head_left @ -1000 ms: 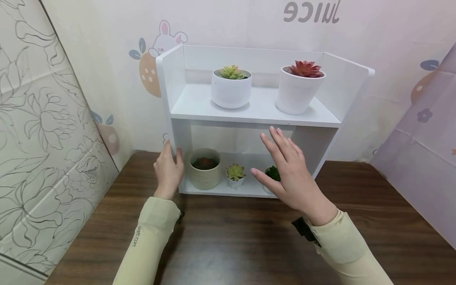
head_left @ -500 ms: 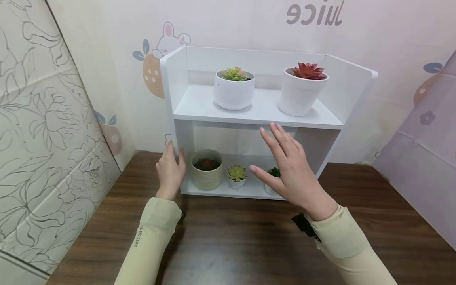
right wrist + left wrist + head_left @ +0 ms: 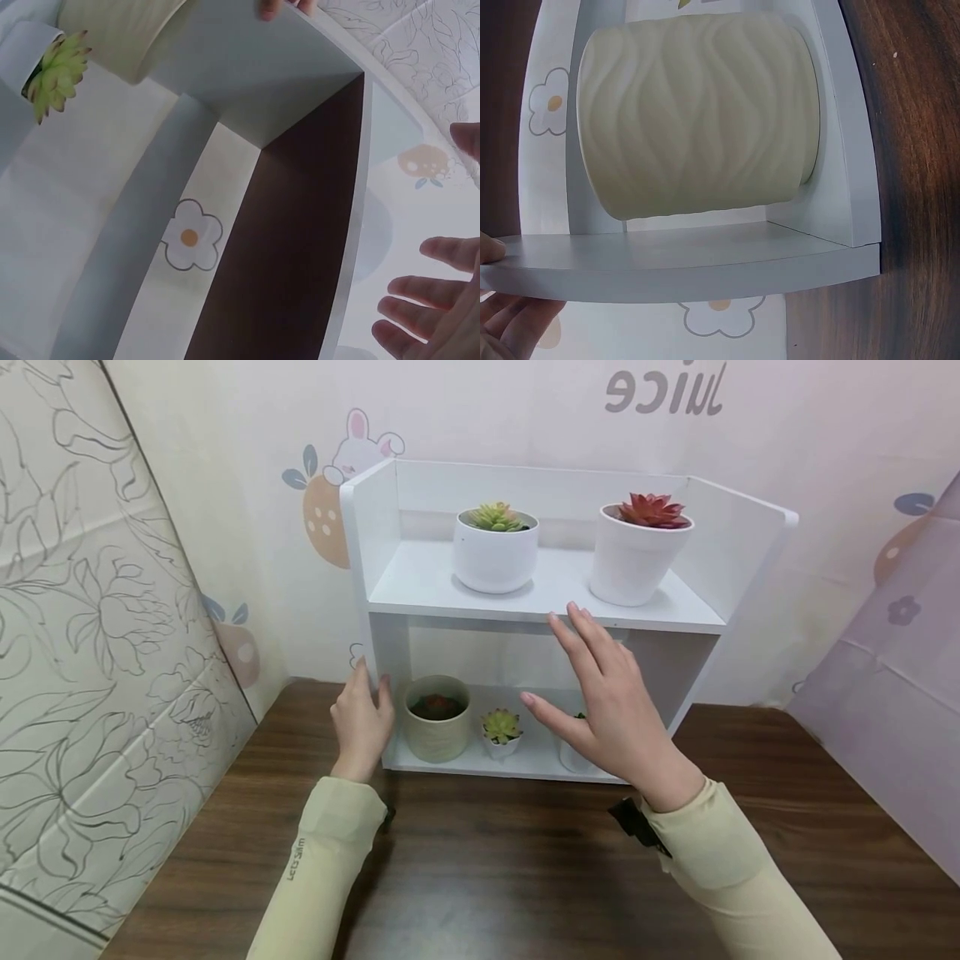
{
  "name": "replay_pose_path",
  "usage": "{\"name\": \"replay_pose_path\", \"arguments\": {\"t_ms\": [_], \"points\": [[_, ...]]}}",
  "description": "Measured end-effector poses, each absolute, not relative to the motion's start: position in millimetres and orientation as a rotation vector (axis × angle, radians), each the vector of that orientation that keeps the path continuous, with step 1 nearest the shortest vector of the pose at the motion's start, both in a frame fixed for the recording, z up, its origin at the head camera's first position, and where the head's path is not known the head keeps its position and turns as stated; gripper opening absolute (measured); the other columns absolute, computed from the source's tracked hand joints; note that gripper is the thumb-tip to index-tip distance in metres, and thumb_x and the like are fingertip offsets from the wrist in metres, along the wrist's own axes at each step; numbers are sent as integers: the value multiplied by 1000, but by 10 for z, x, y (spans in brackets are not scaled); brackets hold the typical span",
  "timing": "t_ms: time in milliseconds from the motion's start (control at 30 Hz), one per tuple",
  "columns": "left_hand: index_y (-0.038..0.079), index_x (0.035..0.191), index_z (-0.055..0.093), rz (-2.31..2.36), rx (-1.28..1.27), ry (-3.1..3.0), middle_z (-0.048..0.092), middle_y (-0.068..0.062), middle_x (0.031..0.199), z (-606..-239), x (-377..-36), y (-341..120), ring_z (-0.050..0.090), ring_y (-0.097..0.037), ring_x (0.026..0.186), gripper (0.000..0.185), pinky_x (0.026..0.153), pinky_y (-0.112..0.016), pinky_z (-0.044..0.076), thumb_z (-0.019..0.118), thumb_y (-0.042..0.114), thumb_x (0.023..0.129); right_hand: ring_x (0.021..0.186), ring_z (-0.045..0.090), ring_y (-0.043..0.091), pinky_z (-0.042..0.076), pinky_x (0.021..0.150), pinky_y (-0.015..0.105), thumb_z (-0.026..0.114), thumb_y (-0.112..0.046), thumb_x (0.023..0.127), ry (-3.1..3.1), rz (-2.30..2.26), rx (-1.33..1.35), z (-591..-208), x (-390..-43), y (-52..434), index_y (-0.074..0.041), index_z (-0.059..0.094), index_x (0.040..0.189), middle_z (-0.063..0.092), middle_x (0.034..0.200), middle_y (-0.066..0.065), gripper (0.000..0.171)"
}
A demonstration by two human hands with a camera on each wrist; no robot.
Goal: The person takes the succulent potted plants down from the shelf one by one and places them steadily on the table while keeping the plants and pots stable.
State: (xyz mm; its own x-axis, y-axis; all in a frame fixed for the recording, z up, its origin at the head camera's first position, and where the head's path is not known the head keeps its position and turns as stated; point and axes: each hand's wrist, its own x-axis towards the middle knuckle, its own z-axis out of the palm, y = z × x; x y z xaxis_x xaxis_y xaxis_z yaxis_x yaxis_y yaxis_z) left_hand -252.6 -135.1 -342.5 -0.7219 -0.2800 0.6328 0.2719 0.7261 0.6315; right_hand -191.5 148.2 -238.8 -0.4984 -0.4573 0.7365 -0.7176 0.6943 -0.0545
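I see a dark wooden table (image 3: 487,860), a wall with "Juice" lettering (image 3: 663,389) and a rabbit sticker (image 3: 360,439).

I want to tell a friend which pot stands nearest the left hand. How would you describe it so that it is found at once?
Look at the white two-level shelf on the brown table, then at its lower level. The beige ribbed pot stands at the far left there, beside the left hand on the shelf's side panel. It is the only beige, wavy-textured pot; the others visible are smooth and white.
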Motion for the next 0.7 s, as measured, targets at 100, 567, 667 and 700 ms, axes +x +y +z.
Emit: {"name": "replay_pose_path", "arguments": {"t_ms": [100,567,667,700], "points": [[-5,128,51,-949,-2,-2174,63,-27,117,-3430,-2529,-1352,62,-44,105,37,83,-60,47,52,15,97,138,34,38,31,102,59,70,-39,85,-2162,490,878,-2364,-1936,1459,-6,35,148,34,151,22,80],[-4,128,51,-954,0,-2165,63,-27,116,-3436,-2530,-1355,63,-44,105,37,83,-60,47,53,15,97,137,37,38,31,108,55,76,-28,80,-2159,616,834,-2239,-2041,1362,-4,37,146,37,150,21,81],[-4,128,51,-956,6,-2169,63,-27,117,-3433,-2531,-1353,62,-44,105,37,84,-60,47,53,15,97,138,36,36,30,110,53,76,-29,81,-2166,632,823,-2223,-2073,1343,-5,37,146,37,150,20,80],[-4,128,51,-958,7,-2170,63,-27,117,-3433,-2532,-1353,62,-44,105,37,84,-60,47,53,15,97,138,36,36,30,110,53,76,-29,81,-2171,639,818,-2217,-2086,1336,-5,37,146,37,150,20,80]]}}
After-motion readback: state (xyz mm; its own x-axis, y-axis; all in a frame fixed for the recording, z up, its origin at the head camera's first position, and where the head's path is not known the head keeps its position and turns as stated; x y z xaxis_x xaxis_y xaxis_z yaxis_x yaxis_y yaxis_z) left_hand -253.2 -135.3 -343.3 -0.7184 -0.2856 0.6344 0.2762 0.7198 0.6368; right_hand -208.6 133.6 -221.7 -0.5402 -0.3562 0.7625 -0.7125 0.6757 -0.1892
